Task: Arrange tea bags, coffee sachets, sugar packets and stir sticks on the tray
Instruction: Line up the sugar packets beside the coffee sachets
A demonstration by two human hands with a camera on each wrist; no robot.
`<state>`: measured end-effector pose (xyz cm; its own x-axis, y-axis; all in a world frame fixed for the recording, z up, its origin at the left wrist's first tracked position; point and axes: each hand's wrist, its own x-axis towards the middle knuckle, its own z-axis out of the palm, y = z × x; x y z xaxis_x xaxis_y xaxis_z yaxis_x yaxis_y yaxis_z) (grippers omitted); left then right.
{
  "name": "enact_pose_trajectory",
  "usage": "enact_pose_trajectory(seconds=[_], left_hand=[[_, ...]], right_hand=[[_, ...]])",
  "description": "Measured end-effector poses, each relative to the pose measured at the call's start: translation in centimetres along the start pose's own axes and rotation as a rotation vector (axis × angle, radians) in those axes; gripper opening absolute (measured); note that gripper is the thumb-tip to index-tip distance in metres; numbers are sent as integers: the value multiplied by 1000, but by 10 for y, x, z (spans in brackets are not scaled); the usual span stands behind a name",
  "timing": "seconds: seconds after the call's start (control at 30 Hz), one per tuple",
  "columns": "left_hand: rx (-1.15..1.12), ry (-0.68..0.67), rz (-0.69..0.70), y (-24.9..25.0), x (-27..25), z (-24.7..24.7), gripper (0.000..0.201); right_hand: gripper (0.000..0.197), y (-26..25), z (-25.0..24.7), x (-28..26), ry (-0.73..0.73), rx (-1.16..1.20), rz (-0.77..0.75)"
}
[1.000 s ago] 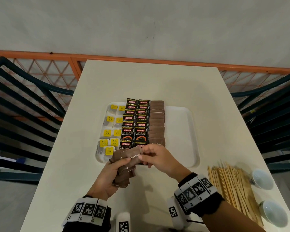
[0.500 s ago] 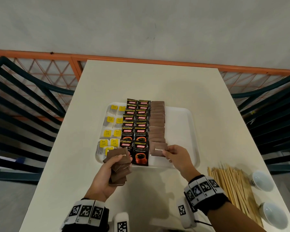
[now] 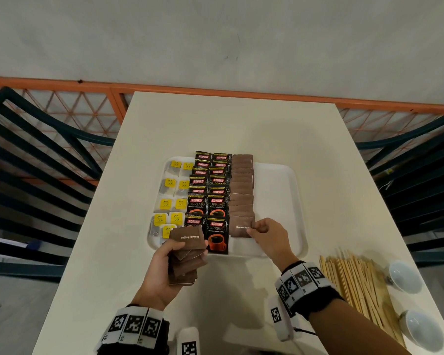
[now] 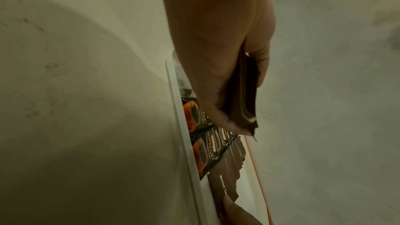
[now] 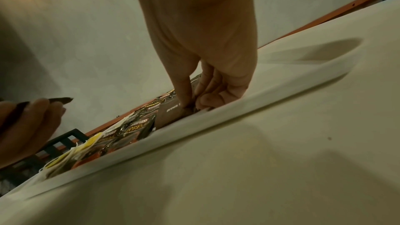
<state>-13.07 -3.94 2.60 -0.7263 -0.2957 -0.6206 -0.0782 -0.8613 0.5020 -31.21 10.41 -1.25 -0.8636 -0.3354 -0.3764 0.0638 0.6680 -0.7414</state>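
Note:
A white tray (image 3: 280,175) holds yellow-tagged tea bags (image 3: 169,203) on the left, black coffee sachets (image 3: 208,198) in the middle and a column of brown sugar packets (image 3: 241,190). My right hand (image 3: 263,233) pinches the nearest brown sugar packet (image 3: 239,228) at the front of that column, low on the tray (image 5: 281,81). My left hand (image 3: 164,267) grips a fanned stack of brown sugar packets (image 3: 187,254) just in front of the tray's near edge. The stack (image 4: 244,95) shows edge-on in the left wrist view.
Wooden stir sticks (image 3: 354,285) lie in a heap on the table at the right. Two white cups (image 3: 405,276) stand beside them near the table's right edge. Dark chairs flank the table. The tray's right third is bare.
My right hand drew one sugar packet off the left hand's stack and carried it right and forward onto the front of the brown column. The left hand stayed with its stack.

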Motion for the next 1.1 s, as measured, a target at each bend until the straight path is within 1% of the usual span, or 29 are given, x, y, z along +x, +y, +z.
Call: enact_pose_trajectory(seconds=[0.13,0.23,0.3,0.4,0.43,0.5,0.53,0.6,0.67,0.73,0.77,0.83,0.93,1.03,1.1], left_hand=[[132,20,-47,-1,-1,4,27],[166,43,-62,-3,1,5,20],[182,52,-54,-5,2,5,20],[224,47,-39,-7,3,6,22],[240,37,-29,-7,2,8,23],[262,24,-6,-7,0,10,21],[268,19,-2,-7,0,10,21],[261,11,-16,-8,1,10,25],[216,6,-47,-8,2,8,29],[169,-6,-89,-7,3,7,30],[159,-11,-112,-6,3,6,30],[137,-8,-125,-5,3,6,31],[138,19,-90,-4,5,8,27],[194,40,-53,-5,7,8,25],[211,22,-19,-7,7,6,24]], right_hand=[[21,-4,0,-5,27,26,-12],[15,-14,2,-15,1,64,-68],[13,-25,3,-23,-110,92,-80],[25,-41,6,-35,-368,92,-115],[26,-43,7,-38,-444,110,-140],[24,-45,11,-43,-532,142,-199],[21,-45,12,-45,-544,164,-229],[10,-46,15,-47,-523,235,-288],[20,-44,17,-46,-433,247,-371],[26,-41,15,-45,-345,189,-455],[26,-39,13,-46,-324,162,-495],[23,-36,11,-47,-327,120,-538],[26,-32,8,-49,-398,93,-526],[28,-31,6,-51,-513,111,-458],[20,-32,6,-53,-539,178,-388]])
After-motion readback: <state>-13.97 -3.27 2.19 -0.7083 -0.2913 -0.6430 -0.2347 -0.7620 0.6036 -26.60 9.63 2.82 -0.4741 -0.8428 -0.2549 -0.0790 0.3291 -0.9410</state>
